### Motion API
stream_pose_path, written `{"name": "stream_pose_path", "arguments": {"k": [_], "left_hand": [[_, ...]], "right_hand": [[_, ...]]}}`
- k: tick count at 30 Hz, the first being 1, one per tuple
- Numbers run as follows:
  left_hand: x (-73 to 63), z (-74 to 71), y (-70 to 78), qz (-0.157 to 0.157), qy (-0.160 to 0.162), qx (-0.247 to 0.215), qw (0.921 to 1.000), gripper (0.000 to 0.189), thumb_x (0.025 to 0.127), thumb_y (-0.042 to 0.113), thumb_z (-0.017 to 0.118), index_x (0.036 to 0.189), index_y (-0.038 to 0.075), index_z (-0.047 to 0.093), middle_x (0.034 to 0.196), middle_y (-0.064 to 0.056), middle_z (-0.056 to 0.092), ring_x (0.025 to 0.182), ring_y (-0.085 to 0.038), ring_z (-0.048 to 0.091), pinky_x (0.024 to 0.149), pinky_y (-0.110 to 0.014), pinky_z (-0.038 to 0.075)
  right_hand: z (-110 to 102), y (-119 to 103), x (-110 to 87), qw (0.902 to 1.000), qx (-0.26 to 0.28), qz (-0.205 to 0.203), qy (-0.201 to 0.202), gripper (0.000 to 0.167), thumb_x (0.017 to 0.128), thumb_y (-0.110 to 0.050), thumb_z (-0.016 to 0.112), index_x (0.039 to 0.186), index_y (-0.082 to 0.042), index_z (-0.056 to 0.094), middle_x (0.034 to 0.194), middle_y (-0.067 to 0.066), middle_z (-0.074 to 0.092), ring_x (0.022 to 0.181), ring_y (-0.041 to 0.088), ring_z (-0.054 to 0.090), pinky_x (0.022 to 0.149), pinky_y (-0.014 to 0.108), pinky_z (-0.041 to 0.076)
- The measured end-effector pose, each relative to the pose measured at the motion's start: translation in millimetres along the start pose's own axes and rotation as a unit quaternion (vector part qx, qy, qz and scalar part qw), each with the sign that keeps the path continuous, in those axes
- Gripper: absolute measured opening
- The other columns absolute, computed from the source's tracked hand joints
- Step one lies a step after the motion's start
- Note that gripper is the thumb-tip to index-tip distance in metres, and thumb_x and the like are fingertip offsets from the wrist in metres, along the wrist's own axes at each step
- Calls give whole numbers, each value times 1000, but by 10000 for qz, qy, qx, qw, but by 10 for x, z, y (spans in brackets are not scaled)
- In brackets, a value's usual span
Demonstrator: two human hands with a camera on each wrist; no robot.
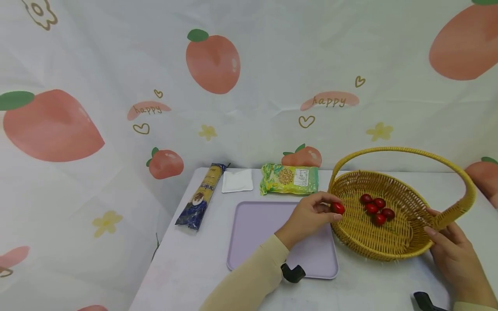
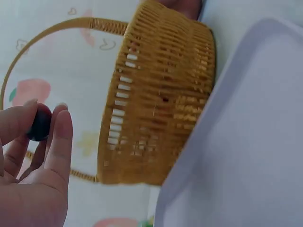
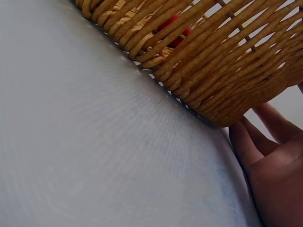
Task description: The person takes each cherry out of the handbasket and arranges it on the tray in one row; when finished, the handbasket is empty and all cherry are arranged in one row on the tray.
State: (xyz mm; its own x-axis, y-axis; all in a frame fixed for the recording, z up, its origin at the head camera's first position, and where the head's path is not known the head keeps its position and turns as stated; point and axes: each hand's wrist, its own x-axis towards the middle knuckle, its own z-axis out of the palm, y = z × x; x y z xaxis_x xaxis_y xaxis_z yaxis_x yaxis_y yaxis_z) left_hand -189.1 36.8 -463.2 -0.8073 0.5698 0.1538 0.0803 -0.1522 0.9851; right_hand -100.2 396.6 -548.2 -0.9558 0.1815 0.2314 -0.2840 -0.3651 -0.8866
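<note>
1 red fruit is at the left rim of the basket, pinched in the left hand; 5 more red fruits sit inside the basket, right hand grips its right rim by the handle base. Lilac tray is just left of the basket. Also left of the basket, nearest to farthest: green-yellow packet, white packet, blue-and-gold packet.
</note>
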Motion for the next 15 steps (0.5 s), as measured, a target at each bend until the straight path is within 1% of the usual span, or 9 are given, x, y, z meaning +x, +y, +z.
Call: {"name": "stream_pose_path", "arguments": {"k": [4,6,8,11,15], "left_hand": [[-123,-130,-4,-66,119,-260,9996,33,99,-8,76,130,2,71,122,1,72,104,-13,74,91,-31,60],[-176,-183,-15,-124,196,-366,9991,34,100,-9,74,131,1,70,124,-2,71,106,-15,74,94,-34,60],[-222,-223,-45,-181,290,-383,9987,34,99,-10,74,131,1,70,125,-3,72,105,-16,75,94,-36,60],[-299,-262,-129,-270,422,-358,9981,32,99,-9,74,130,0,70,122,-4,72,101,-16,75,91,-36,61],[-376,-306,-287,-346,431,-432,9975,31,97,-10,74,128,-2,70,119,-5,74,99,-17,76,89,-34,61]], "right_hand": [[-34,10,12,9999,56,-108,-35,54,110,17,40,160,0,49,161,-3,48,145,9,39,103,11,39],[-46,14,20,9999,11,-101,-13,53,109,17,40,158,0,50,159,-4,50,142,7,41,102,11,39],[-54,9,19,10000,-54,-76,31,52,110,16,41,157,-1,52,158,-5,49,141,5,41,101,10,39],[-56,4,21,9999,-84,-74,16,51,110,16,41,157,0,52,159,-4,48,141,5,40,101,10,39],[-58,3,27,9999,-79,-110,-28,52,109,17,41,158,0,50,159,-3,48,141,6,41,102,11,39]]}}
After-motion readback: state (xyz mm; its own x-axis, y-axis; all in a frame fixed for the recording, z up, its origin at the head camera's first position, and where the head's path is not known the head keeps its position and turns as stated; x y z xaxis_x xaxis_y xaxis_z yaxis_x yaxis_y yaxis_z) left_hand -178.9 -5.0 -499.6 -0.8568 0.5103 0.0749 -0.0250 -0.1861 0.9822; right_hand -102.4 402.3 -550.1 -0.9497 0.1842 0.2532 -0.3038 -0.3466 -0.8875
